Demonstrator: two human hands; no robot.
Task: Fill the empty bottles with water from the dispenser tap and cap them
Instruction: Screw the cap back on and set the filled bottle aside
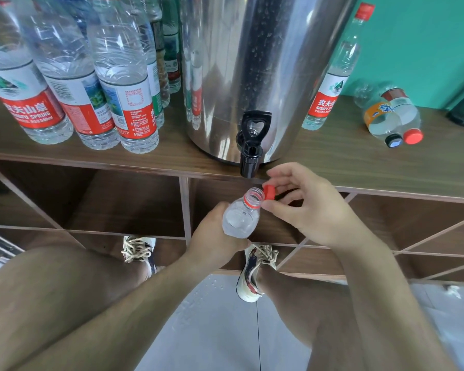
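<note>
My left hand [214,231] grips a clear plastic bottle [241,215] holding water, its open mouth just below and right of the black tap [251,148] of the steel dispenser [252,62]. My right hand [303,202] pinches a red cap [269,192] right beside the bottle's mouth, touching its rim. The bottle's lower body is hidden behind my left hand.
Several capped water bottles [123,84] stand on the wooden shelf top [172,153] left of the dispenser. One upright bottle [332,84] stands to its right, with two bottles [391,116] lying on their sides. Open shelf compartments lie below; water drops spot the floor tiles [212,303].
</note>
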